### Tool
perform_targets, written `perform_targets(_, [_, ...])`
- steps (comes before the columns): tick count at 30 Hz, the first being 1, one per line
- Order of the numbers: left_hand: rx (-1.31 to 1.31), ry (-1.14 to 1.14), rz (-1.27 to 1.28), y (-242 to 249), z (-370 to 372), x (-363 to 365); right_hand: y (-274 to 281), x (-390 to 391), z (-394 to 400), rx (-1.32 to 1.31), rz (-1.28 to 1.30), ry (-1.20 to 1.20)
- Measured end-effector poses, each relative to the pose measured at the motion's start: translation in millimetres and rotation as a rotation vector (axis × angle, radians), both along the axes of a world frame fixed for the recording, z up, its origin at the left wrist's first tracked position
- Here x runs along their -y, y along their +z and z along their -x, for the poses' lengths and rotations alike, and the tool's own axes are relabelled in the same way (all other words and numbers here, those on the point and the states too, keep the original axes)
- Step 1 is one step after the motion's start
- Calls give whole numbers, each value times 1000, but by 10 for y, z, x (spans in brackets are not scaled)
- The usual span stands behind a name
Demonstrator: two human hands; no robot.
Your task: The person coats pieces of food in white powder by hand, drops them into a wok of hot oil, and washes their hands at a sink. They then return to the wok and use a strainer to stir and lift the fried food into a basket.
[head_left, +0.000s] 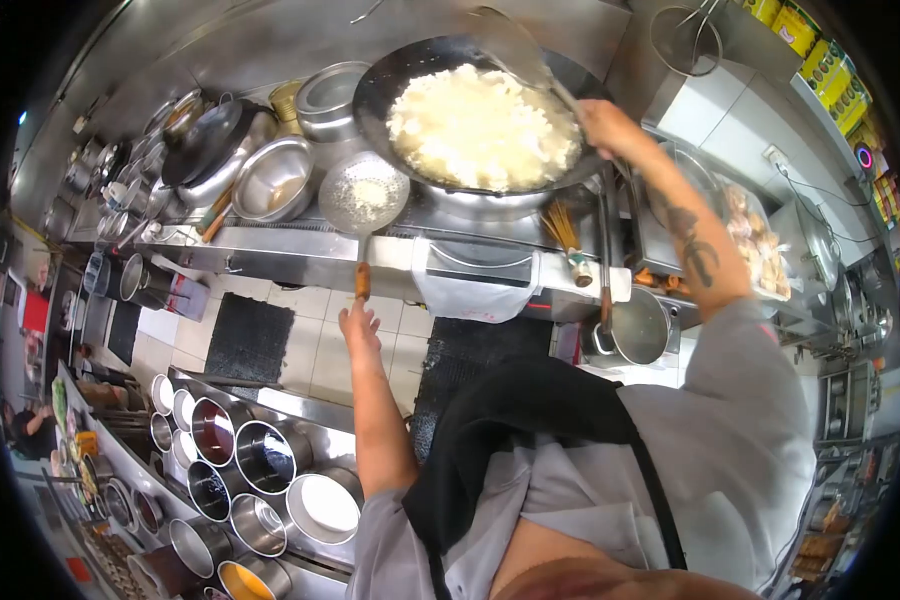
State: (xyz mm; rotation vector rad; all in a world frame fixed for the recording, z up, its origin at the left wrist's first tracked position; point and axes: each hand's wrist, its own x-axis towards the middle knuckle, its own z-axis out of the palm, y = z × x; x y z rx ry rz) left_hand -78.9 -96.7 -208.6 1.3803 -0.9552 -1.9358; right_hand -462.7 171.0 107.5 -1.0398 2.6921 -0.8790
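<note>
A large black wok (375, 95) stands on the range, heaped with steaming white food (480, 130) in grains and lumps. My right hand (610, 130) is closed around the handle of a broad-headed metal wok spatula (515, 55), whose head is blurred by motion over the wok's far side. A round perforated skimmer (360, 190) rests at the range's front, white bits on it, its wooden handle (362, 282) jutting toward me. Just below that handle's end is my left hand (360, 328), fingers apart, apparently holding nothing.
Steel bowls (275, 180) and pots crowd the range's left. A bamboo brush (567, 245) and a draped white cloth (475, 285) are along the front edge. Several sauce pots (265, 455) fill the counter at lower left. A bagged tray of food (755, 240) lies at right.
</note>
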Motion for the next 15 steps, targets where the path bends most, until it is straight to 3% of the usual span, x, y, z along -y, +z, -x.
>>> perform_targets(2, [61,66,40,219,-58,-210,174,-287,302,101,-189,-219])
perform_targets(10, [28,14,158,282,38,-669,286,-881,1306,310,-508,-316])
perform_targets(15, [-4,-11,159,416,-176,-1024,287,-1128,1373,832,-352,-259])
